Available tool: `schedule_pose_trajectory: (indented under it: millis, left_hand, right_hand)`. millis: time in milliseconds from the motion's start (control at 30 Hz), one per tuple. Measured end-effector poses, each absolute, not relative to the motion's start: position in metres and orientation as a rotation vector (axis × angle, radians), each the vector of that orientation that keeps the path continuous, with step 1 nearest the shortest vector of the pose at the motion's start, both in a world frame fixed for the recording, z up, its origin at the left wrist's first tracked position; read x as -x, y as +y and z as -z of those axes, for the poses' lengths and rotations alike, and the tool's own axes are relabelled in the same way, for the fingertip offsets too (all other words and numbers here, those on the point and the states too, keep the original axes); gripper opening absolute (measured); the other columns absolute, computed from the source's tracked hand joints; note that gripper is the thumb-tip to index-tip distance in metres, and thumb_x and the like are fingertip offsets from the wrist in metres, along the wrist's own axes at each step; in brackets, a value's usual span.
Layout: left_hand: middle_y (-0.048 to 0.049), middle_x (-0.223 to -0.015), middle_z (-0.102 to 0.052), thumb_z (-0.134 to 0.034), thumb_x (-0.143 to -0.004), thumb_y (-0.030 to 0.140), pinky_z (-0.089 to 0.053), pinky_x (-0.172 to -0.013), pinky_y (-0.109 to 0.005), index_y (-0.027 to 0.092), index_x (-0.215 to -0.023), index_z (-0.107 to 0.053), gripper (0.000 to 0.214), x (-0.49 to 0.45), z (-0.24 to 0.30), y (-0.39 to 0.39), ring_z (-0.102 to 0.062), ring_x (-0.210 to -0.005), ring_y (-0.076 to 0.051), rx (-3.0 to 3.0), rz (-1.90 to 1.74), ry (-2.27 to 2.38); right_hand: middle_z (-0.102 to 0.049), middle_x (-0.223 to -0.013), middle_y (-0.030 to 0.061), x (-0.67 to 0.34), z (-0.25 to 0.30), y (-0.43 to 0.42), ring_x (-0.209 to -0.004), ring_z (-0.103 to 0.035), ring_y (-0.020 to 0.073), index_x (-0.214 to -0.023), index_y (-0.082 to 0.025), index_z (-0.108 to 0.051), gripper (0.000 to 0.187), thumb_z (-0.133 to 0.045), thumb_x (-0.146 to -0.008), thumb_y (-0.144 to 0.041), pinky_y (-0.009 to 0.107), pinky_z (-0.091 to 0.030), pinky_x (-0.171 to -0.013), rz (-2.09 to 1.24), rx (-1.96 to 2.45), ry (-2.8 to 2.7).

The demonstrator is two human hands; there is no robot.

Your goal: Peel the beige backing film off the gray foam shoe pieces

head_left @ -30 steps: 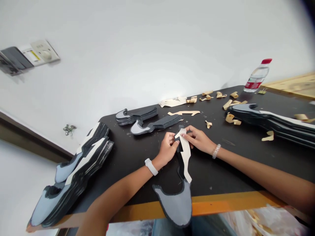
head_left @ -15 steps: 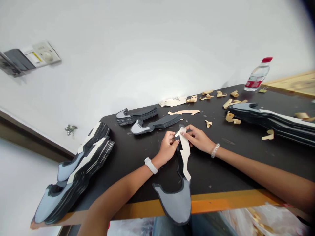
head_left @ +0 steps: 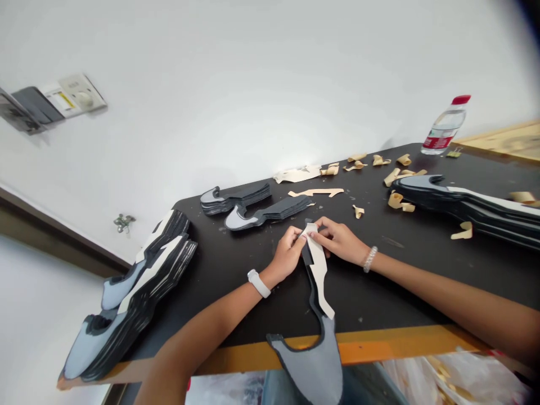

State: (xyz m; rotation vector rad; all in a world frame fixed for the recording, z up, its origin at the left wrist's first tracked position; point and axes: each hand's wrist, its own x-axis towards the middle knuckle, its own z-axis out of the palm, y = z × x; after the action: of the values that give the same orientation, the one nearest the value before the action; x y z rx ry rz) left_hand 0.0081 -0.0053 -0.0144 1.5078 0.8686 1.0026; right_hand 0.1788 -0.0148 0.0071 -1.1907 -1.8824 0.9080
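My left hand (head_left: 288, 253) and my right hand (head_left: 340, 241) pinch the upper end of a cream paper backing strip (head_left: 319, 270) from either side. The strip lies partly lifted along a black-edged grey foam shoe sole piece (head_left: 310, 365). The sole's wide grey end hangs over the table's front edge. Its narrow end is partly hidden behind my fingers. A white band circles my left wrist, and a beaded bracelet circles my right.
A black table (head_left: 253, 281) has an orange front edge. Stacks of similar sole pieces (head_left: 139, 287) lie left, behind (head_left: 265, 211) and right (head_left: 464, 208). Cream paper curls (head_left: 396, 199) are scattered at the back, near a water bottle (head_left: 447, 126) with a red cap.
The sole's grey end has swung slightly right and lower over the table edge. The cream strip now angles further right. My hands remain pinched together at its top.
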Motion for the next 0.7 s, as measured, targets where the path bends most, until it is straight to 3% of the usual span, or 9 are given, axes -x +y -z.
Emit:
schedule_pose_trajectory:
  millis: [300,700]
  left_hand:
    - [-0.0003,-0.079,-0.059,-0.049,-0.086,0.031,-0.044,-0.068,-0.023,0.018,-0.082,-0.047,0.014,-0.0081,0.0067,-0.0094,-0.057,-0.075,-0.013,-1.53,-0.988,0.869]
    - [0.0001,-0.082,-0.058,-0.048,-0.087,0.028,-0.042,-0.074,-0.023,0.019,-0.082,-0.049,0.01,-0.0076,0.0066,-0.01,-0.055,-0.079,-0.014,-1.641,-1.064,0.908]
  right_hand:
    - [-0.055,-0.048,-0.0062,-0.176,-0.0062,-0.0121,-0.042,-0.057,0.0113,-0.072,-0.021,-0.038,0.038,-0.045,-0.085,-0.056,0.021,-0.043,-0.044,-1.21,1.168,-1.582]
    - [-0.056,-0.049,-0.0046,-0.174,-0.0027,-0.0088,-0.042,-0.058,0.0122,-0.07,-0.021,-0.039,0.039,-0.047,-0.083,-0.057,0.022,-0.045,-0.044,-1.219,1.24,-1.541]
